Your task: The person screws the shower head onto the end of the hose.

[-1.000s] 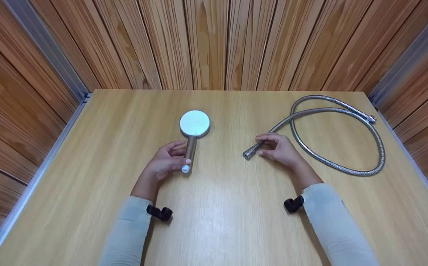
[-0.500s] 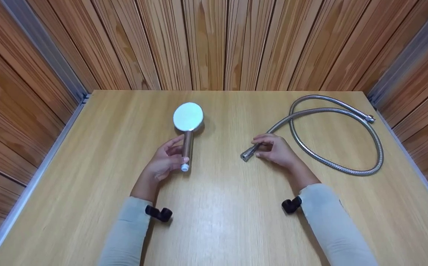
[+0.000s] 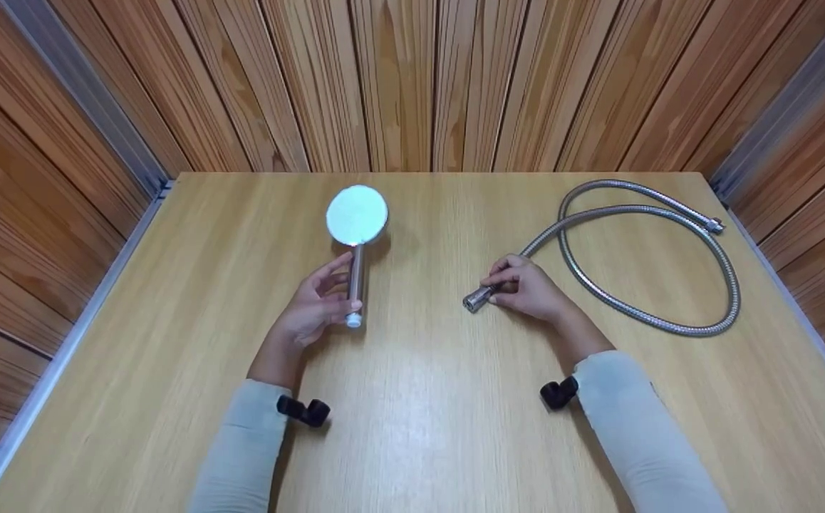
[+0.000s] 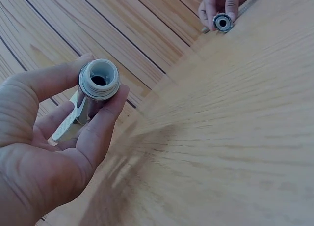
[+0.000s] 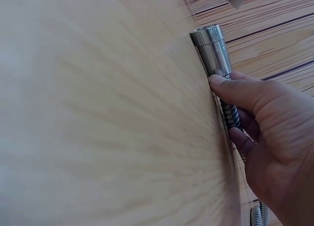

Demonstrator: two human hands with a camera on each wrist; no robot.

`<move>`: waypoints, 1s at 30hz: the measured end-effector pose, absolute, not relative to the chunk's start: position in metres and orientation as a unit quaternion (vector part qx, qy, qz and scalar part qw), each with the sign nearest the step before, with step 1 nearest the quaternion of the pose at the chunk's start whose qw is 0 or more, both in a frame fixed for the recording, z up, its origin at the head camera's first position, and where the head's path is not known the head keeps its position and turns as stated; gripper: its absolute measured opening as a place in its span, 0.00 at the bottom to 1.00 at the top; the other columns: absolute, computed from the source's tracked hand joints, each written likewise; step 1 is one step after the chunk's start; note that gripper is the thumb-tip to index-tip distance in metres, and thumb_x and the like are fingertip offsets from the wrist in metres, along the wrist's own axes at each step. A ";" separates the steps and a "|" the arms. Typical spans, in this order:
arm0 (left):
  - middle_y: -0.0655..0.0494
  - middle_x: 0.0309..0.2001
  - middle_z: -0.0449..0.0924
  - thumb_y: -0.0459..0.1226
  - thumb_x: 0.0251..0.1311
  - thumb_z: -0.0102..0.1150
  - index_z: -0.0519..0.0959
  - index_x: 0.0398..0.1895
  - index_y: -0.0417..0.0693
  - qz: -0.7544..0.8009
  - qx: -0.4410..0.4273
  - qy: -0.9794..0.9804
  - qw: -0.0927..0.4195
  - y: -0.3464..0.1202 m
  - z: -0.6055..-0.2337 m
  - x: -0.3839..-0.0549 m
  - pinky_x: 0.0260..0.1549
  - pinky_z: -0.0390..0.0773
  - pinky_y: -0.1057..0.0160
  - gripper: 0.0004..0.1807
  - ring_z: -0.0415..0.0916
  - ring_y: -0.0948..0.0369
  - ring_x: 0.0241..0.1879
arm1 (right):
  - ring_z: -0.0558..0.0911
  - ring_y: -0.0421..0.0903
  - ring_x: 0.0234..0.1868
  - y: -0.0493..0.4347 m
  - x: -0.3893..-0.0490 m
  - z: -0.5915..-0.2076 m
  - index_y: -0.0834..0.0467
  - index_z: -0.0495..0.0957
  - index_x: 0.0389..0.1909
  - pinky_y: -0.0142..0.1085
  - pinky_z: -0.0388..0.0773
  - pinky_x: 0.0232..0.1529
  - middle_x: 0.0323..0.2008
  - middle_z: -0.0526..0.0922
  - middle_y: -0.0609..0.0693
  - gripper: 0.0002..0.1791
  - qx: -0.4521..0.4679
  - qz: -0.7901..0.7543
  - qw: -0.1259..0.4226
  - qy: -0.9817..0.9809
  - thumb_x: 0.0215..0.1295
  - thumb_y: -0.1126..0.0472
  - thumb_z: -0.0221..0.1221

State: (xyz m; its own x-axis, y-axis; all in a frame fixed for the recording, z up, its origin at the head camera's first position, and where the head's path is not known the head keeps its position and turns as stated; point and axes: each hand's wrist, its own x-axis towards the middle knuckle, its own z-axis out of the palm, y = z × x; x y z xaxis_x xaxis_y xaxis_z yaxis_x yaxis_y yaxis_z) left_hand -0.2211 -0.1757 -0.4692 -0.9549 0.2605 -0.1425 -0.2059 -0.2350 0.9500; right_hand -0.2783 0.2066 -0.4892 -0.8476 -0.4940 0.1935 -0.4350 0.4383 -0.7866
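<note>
The likeliest trouble is a slip at the left hand (image 3: 313,313): its fingers hold only the slim handle, while the broad round face sits past the fingertips, so the weight could make it roll or tip. At the right hand (image 3: 532,288), the springy coil trailing behind the fingers could twist the metal end (image 5: 212,51) off line, or drag if it snags on the table (image 3: 412,406). If the two ends met at a slant, their threads could bind.

The shower head (image 3: 357,215) lies between the left thumb and fingers, which are bent round its handle with little gap. Its face points up beyond them, flat, round and pale, catching the light; the handle is smooth and shiny. The white end (image 3: 353,320) pokes out just below the thumb, hollow and ringed with thread. Judging by its shadow, the shower head is off the table.

The right fingers pinch the hose (image 3: 697,330) just behind its metal end, closed snugly on it. The hose is silver and ribbed, looping away beyond the hand and crossing itself once. Whether the metal end touches the table, I cannot tell.
</note>
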 end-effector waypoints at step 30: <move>0.46 0.62 0.59 0.20 0.51 0.64 0.50 0.78 0.54 0.794 0.016 0.592 0.135 -0.171 -0.461 -0.217 0.33 0.83 0.65 0.53 0.73 0.50 0.49 | 0.73 0.52 0.48 0.202 -0.265 -0.466 0.65 0.84 0.38 0.43 0.70 0.54 0.47 0.74 0.58 0.11 -0.217 -0.511 0.058 0.830 0.54 0.77 0.65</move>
